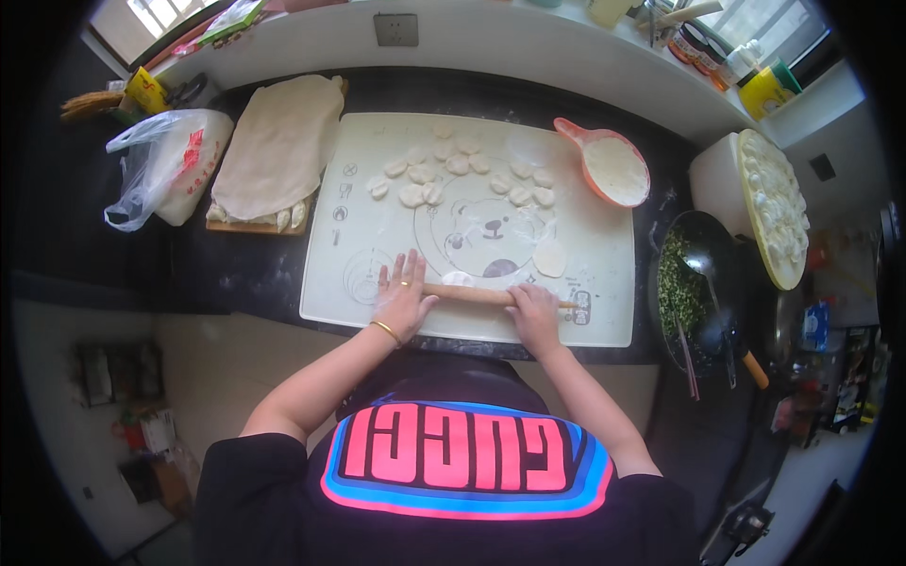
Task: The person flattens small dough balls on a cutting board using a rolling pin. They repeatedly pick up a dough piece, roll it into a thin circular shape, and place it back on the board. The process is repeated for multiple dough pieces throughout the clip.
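A wooden rolling pin (472,294) lies across the near part of a pale silicone mat (326,274). My left hand (401,304) rests flat with fingers stretched out, its palm and thumb over the pin's left end. Toward the other end, my right hand (536,315) is closed over the pin. A small floury dough piece (458,279) touches or sits just beyond the pin; its near side is hidden. Beyond my right hand lies a thin, rolled-out dough wrapper (549,258). Several flattened dough pieces (412,194) are scattered on the mat's far half.
A pink-rimmed scoop of flour (615,170) stands at the mat's far right. At right are a pan of chopped green filling (681,292) and a tray of floured dumplings (776,198). Left sit a dough-sheet-covered board (278,151) and a plastic bag (184,160).
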Tool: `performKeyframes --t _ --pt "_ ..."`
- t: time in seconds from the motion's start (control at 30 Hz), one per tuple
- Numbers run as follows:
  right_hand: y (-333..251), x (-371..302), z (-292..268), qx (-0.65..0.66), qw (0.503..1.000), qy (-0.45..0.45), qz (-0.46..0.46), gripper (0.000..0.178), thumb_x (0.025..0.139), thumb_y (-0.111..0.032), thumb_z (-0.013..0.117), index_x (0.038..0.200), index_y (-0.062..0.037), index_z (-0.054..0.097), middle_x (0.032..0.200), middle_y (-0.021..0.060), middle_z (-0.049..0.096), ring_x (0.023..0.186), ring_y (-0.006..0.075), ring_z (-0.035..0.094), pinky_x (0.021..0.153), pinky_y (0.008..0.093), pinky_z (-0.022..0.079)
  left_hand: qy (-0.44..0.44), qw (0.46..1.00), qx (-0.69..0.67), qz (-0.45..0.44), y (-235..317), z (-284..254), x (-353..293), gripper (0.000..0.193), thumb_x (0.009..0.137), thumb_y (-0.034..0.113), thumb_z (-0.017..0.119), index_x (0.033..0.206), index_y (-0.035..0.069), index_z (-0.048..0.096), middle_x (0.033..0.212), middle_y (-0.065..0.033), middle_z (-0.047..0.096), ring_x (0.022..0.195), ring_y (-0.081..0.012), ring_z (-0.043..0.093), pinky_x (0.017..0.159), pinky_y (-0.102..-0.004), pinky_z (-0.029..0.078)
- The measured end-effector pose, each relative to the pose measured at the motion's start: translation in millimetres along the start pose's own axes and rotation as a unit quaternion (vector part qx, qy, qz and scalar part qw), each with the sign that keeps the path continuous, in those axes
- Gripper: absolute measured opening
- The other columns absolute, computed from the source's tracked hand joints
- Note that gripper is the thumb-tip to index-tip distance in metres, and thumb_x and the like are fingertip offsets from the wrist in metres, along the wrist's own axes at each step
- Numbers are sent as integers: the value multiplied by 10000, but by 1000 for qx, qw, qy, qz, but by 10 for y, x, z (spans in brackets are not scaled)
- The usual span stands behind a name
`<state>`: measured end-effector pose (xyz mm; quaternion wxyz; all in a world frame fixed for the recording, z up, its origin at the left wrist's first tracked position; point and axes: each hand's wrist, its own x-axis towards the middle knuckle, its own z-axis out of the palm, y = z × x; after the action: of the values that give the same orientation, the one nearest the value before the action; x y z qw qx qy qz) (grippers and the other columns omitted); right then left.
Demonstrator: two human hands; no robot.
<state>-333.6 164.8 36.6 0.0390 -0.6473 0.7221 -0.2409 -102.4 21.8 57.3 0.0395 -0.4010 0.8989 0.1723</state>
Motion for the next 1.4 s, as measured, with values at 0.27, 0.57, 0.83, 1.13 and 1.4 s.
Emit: performKeyframes --t 0.27,0.57,0.83,1.13,1.4 --pt "-97 661 205 -98 989 -67 82 762 783 -343 641 1405 -43 319 1480 174 268 1393 306 205 1115 522 119 28 996 20 -76 -114 -62 409 757 908 385 469 1453 -9 122 1531 -182 86 1412 -350 98 1134 -481 83" --pt "-275 890 212 -102 980 -111 127 797 838 -447 548 1430 -8 243 1515 205 144 1411 338 118 1105 565 70 67 993 19 -98 -310 -76 623 751 911 378 461 1448 -23 125 1529 -191 78 1417 -339 63 1133 -494 72" --pt "-344 343 146 -51 984 -139 98 842 805 -443 605 1447 -58 220 1517 201 135 1415 349 88 1111 548 66 -3 999 37 -26 -358 54 196 781 885 380 504 1443 -29 142 1526 -193 97 1410 -367 83 1127 -515 76" --pt "-284 262 131 -83 990 -84 80 577 766 -312 676 1252 -93 455 1463 205 252 1383 327 213 1068 593 152 -45 998 51 6 -355 18 303 684 910 373 465 1421 -15 228 1479 -256 189 1383 -377 166 1109 -485 184" --pt "-295 95 -10 -95 995 -34 -5 414 721 -183 719 1077 -113 521 1350 147 394 1317 303 335 1023 561 249 -131 970 -184 94 101 -140 969 356 740 155 688 1035 24 539 1178 -186 514 1022 -396 516 866 -419 438"
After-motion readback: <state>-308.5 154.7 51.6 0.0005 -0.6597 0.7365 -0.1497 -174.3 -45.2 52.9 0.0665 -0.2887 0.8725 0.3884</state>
